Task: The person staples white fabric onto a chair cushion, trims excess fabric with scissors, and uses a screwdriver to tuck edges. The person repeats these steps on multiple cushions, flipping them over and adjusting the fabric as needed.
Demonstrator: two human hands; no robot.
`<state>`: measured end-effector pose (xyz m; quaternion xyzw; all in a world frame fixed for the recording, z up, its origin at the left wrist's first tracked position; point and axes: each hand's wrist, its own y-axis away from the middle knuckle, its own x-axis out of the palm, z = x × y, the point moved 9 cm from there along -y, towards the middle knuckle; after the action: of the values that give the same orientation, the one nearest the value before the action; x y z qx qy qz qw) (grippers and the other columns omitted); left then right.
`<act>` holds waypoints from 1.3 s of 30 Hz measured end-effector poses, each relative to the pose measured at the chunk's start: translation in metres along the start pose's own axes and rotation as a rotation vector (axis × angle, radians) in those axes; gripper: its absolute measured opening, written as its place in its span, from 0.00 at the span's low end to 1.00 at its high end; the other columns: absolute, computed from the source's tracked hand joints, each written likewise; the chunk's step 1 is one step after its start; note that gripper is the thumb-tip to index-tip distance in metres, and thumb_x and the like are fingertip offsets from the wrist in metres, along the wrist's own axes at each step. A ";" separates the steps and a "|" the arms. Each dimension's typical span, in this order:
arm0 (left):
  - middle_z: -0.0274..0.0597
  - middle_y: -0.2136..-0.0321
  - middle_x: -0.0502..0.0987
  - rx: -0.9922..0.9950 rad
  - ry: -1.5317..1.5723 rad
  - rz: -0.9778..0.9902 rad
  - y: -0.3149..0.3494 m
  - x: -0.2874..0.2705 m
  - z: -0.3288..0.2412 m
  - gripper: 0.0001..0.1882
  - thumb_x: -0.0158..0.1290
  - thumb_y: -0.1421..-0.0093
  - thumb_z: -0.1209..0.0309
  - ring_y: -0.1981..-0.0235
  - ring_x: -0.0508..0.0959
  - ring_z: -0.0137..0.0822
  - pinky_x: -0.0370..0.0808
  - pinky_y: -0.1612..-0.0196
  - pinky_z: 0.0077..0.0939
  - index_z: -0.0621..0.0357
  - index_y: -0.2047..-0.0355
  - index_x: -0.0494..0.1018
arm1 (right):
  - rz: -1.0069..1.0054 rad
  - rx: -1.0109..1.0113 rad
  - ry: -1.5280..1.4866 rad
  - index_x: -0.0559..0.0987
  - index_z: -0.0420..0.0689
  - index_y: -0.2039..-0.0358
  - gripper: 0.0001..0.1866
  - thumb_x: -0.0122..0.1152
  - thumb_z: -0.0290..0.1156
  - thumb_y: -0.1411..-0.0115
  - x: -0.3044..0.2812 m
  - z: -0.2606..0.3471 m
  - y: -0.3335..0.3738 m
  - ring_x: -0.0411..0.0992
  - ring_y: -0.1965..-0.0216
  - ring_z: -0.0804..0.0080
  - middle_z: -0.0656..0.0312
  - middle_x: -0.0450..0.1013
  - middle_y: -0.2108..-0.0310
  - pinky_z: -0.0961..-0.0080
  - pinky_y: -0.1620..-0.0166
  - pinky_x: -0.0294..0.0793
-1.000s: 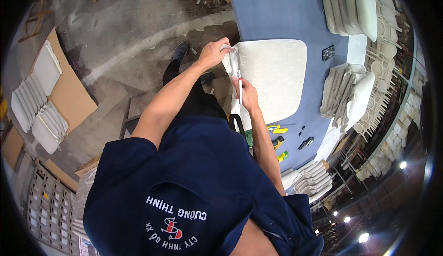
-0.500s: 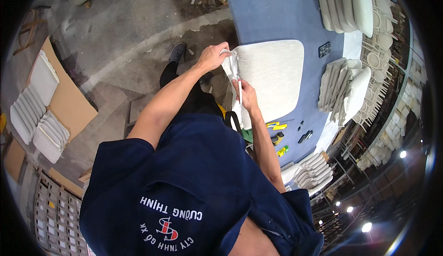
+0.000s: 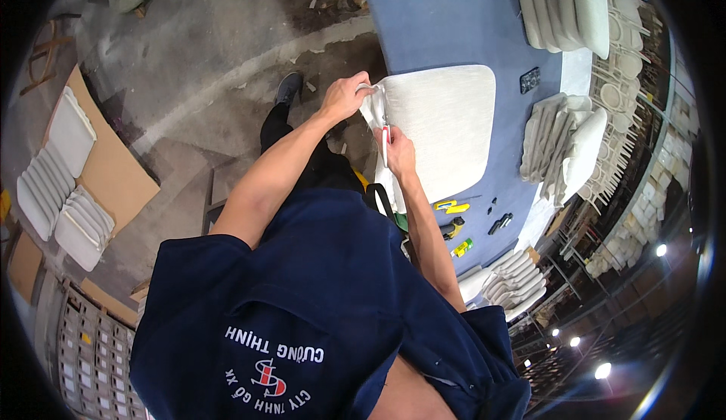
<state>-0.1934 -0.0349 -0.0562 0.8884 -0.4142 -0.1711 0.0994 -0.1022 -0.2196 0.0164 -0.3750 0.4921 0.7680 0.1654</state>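
Note:
A pale cream seat cushion (image 3: 446, 132) lies on the blue-covered table, its left side at the table's edge. Along that side hangs a loose strip of cream fabric (image 3: 372, 108). My left hand (image 3: 345, 98) is closed on the strip's far end, pulling it out from the cushion's corner. Scissors (image 3: 385, 147) with white and red handles are in my right hand (image 3: 399, 153), their blades pointing away from me along the cushion's side, at the fabric. Fingers and cloth hide part of the scissors.
On the blue table (image 3: 439, 11) are stacked cushions (image 3: 563, 7), folded fabric covers (image 3: 556, 144), a dark phone (image 3: 530, 80), a yellow cutter (image 3: 452, 206) and a yellow-black tool (image 3: 452, 228). Cushions (image 3: 45, 185) rest on cardboard (image 3: 113, 155) at left. Chair frames (image 3: 612, 110) stand beyond the table.
My right hand and the scissors have shifted slightly left, and the fabric strip hangs more spread out. My left hand keeps its hold at nearly the same place.

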 end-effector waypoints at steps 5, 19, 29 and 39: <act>0.55 0.72 0.81 -0.027 0.017 0.019 0.001 -0.001 -0.003 0.13 0.60 0.36 0.58 0.65 0.81 0.62 0.75 0.63 0.53 0.53 0.61 0.75 | -0.004 0.021 -0.031 0.81 0.36 0.67 0.34 0.61 0.62 0.36 0.006 -0.002 -0.005 0.80 0.66 0.44 0.40 0.78 0.72 0.56 0.59 0.75; 0.54 0.66 0.84 -0.068 -0.093 0.105 -0.007 -0.001 0.002 0.17 0.62 0.37 0.56 0.59 0.83 0.59 0.77 0.56 0.49 0.54 0.57 0.75 | -0.179 -0.105 -0.138 0.78 0.36 0.71 0.29 0.65 0.55 0.34 0.013 -0.018 0.023 0.75 0.78 0.53 0.46 0.74 0.80 0.57 0.70 0.72; 0.51 0.55 0.84 0.070 -0.399 0.383 -0.040 0.015 -0.053 0.19 0.58 0.35 0.58 0.50 0.83 0.54 0.77 0.48 0.47 0.51 0.48 0.80 | -1.145 0.527 -0.521 0.73 0.33 0.57 0.26 0.62 0.49 0.30 0.038 -0.205 0.175 0.74 0.58 0.46 0.42 0.75 0.62 0.55 0.50 0.71; 0.59 0.59 0.83 0.322 -0.423 0.341 -0.037 0.013 -0.054 0.21 0.52 0.29 0.56 0.53 0.84 0.52 0.77 0.48 0.41 0.60 0.49 0.78 | -0.974 0.934 -1.591 0.80 0.36 0.49 0.31 0.59 0.56 0.33 0.059 -0.317 0.144 0.77 0.51 0.66 0.52 0.79 0.54 0.67 0.48 0.74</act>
<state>-0.1387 -0.0199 -0.0208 0.7552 -0.5904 -0.2652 -0.1037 -0.1003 -0.5715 -0.0109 0.1829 0.2846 0.3769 0.8623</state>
